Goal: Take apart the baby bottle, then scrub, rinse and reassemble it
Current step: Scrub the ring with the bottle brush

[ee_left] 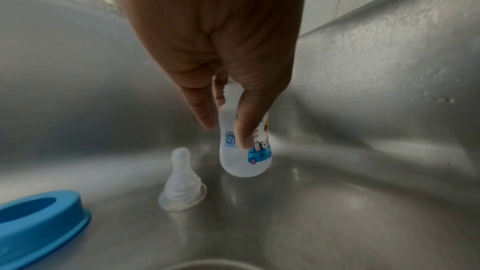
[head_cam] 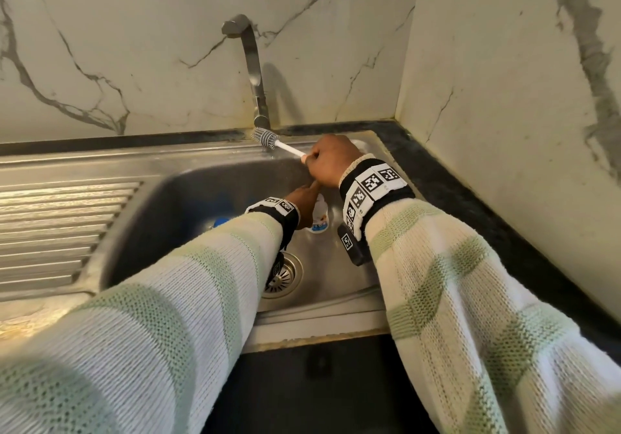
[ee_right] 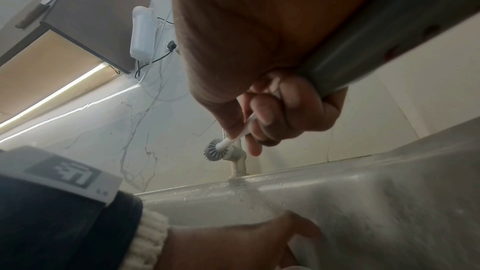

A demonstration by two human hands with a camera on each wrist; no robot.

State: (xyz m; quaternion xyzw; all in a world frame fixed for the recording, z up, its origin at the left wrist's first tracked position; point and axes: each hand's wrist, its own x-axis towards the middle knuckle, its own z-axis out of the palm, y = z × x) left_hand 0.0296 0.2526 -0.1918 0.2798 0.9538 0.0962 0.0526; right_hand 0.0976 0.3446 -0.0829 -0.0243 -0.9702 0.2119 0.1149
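My left hand pinches the small translucent baby bottle by its upper body, just above the sink floor; its threaded neck is bare and its side shows a blue car print. The clear silicone nipple stands on the sink floor to the bottle's left. The blue screw ring lies further left. My right hand grips the white handle of a bottle brush; its grey bristle head points at the tap base.
The steel sink has a drain in its floor near me and a ribbed draining board on the left. A grey tap rises at the back rim. A marble wall closes the right side past the dark counter.
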